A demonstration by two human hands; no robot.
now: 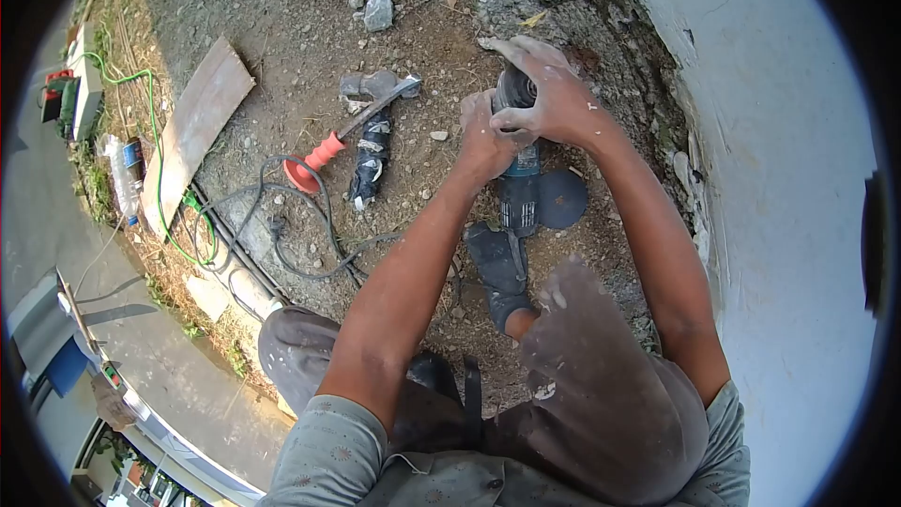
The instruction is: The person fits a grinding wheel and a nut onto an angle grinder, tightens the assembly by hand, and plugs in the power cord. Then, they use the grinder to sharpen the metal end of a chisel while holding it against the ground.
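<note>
The person is wearing a grey-green shirt [328,455] with short sleeves and little round marks on it. Dark grey trousers [610,413] are covering the legs, and pale dust and white spots are showing on them. A dark shoe [499,268] is covering one foot. Pale dust is sticking to the left hand [483,141] and the right hand [549,94].
</note>
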